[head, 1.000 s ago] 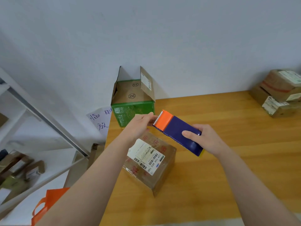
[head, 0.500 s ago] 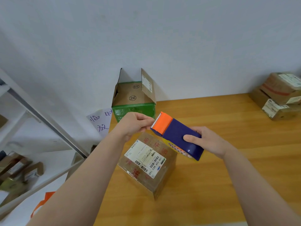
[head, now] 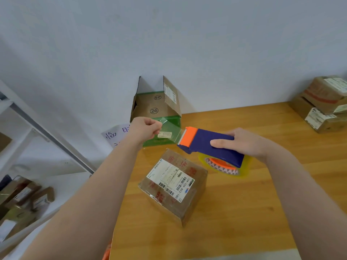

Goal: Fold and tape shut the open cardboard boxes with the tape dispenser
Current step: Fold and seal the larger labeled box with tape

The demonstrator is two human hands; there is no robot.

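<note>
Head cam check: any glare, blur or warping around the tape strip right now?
Head view: soft, even light, no hard shadows; the clear strip between left hand and dispenser shows only a faint sheen; centre sharp, label on the box readable; edges stretched by the wide angle, where shelf and far boxes lean and soften.

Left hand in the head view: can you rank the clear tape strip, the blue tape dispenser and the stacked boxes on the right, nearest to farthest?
1. The tape strip, pinched in the left hand itself.
2. The tape dispenser, just to the right at the strip's other end, held by the right hand.
3. The stacked boxes, far right, against the wall.
</note>
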